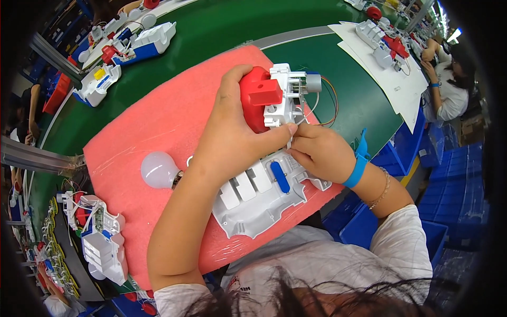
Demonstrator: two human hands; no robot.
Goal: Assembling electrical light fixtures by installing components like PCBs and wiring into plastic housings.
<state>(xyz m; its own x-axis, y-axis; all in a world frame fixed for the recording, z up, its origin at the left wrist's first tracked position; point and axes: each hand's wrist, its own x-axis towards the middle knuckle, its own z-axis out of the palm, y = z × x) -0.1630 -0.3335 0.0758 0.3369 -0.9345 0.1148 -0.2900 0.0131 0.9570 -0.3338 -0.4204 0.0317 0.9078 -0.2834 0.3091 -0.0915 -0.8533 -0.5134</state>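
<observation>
My left hand (232, 124) is wrapped round a red and white plastic motor assembly (282, 98), holding it up over a pink foam mat (163, 119). A silver motor (312, 83) with thin looping wires sticks out on its right side. At the assembly's lower edge, my right hand (319, 150) pinches with its fingertips; what lies between them is too small to make out. Just below both hands a white plastic housing shell (259, 201) rests on the mat, with a blue oval part in it. A white bulb (159, 170) lies beside my left forearm.
Another open white housing (103, 240) stands at the lower left. Part-built white and blue units (145, 45) sit on the green conveyor (211, 26) at the far left. White sheets (380, 74) bear more parts at the far right, near a co-worker (449, 79). Blue bins (449, 185) stand right.
</observation>
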